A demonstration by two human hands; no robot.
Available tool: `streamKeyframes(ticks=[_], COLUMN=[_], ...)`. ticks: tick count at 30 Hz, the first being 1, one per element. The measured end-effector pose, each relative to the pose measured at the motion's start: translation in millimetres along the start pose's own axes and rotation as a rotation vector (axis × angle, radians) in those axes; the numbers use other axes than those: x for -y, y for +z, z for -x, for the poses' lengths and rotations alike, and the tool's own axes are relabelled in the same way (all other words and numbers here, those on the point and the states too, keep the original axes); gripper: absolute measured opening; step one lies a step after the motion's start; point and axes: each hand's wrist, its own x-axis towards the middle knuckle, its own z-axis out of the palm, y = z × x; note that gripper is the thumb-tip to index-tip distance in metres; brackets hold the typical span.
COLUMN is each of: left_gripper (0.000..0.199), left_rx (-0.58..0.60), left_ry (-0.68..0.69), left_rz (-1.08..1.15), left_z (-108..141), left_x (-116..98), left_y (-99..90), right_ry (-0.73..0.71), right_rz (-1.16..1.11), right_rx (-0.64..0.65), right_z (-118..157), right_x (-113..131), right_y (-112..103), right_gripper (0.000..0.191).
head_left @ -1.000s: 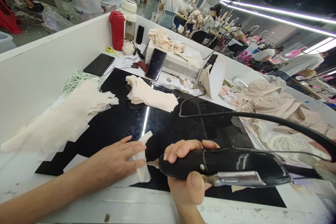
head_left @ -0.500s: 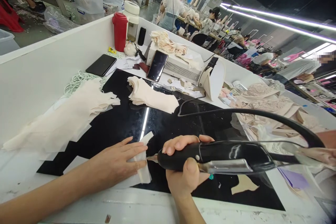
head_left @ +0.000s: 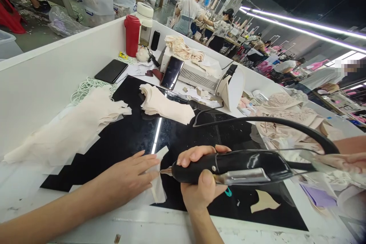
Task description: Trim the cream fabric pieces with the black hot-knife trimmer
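My left hand (head_left: 130,177) lies flat, fingers spread, on a small pale fabric piece (head_left: 159,190) over the black sheet (head_left: 128,137). Wrapped in my right hand (head_left: 200,187) is a black handheld tool (head_left: 243,166) with a metal bar on its side. Its narrow tip touches or nearly touches the fabric's right edge, beside my left fingertips. A black cable (head_left: 286,120) curves back from the tool. Beyond my hands lies a stack of cream pieces (head_left: 168,105), and a larger cream pile (head_left: 68,129) is at the left.
A phone (head_left: 172,72) leans on a vented white box (head_left: 197,76). A black tablet (head_left: 111,71), red bottle (head_left: 132,36) and white lamp-like cone (head_left: 233,87) stand behind. Beige garments (head_left: 297,114) heap at the right, near another person's hand (head_left: 343,164). White walls edge the table.
The tool has tilted slightly, its rear end a little higher. My left hand stays on the fabric. The other person's hand at the right has shifted slightly up and left.
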Motion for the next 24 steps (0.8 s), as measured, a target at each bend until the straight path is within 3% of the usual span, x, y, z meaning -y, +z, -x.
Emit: streamKeyframes(ticks=[5, 10, 18, 24], left_gripper=[0.034, 0.035, 0.046, 0.032], left_rx=[0.033, 0.141, 0.182, 0.206], left_ry=[0.111, 0.169, 0.103, 0.091], left_rz=[0.062, 0.195, 0.24, 0.25], left_z=[-20, -32, -20, -17], left_x=[18, 31, 46, 45], left_y=[-9.4, -0.7, -13.5, -22.8], right_ry=[-0.011, -0.01, -0.007, -0.019], right_rz=[-0.027, -0.022, -0.003, 0.01], right_rx=[0.002, 0.041, 0.05, 0.03], right_z=[-1, -1, -1, -1], right_x=[-1, -2, 0, -1], right_y=[2, 0, -2, 0], right_gripper=[0.038, 0.034, 0.034, 0.039])
